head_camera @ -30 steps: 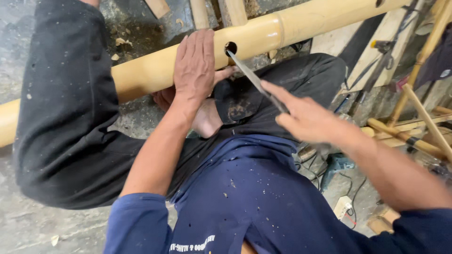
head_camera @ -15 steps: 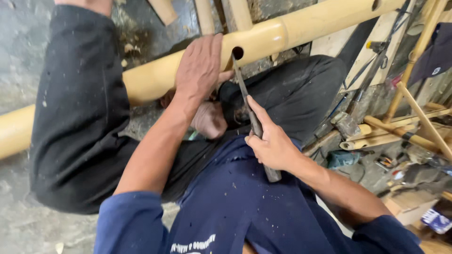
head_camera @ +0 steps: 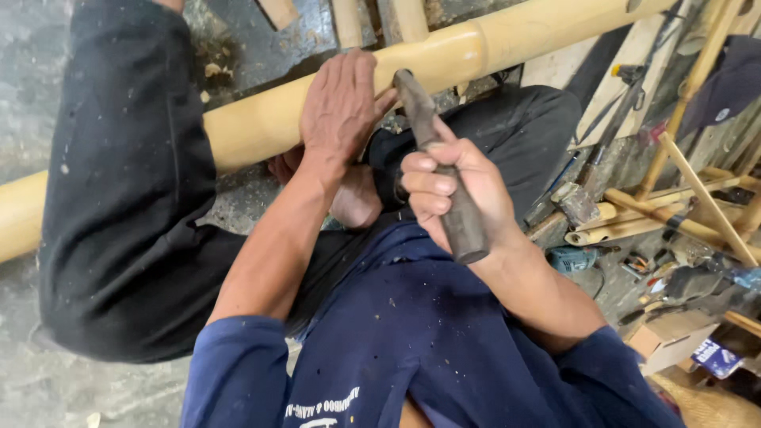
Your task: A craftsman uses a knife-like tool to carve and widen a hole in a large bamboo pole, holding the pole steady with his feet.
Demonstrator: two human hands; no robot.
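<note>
A thick yellow bamboo pole (head_camera: 261,123) lies slantwise across my crossed legs in dark trousers. My left hand (head_camera: 339,103) presses flat on the pole, fingers spread over its top. My right hand (head_camera: 452,194) is closed round the dark handle of a long tool (head_camera: 440,170). The tool's tip meets the pole just right of my left hand, where a hole was seen earlier. The tip itself is hidden against the pole.
To the right lie thinner bamboo sticks (head_camera: 682,214), a hammer (head_camera: 575,202), a cardboard box (head_camera: 670,337) and small tools on the floor. More bamboo pieces (head_camera: 349,20) stand behind the pole. Grey concrete floor (head_camera: 47,388) shows at the left.
My right hand has drawn back towards my body and turned the tool from a flat slant to steeply upright, its tip staying at the hole. My left hand has stayed on the pole.
</note>
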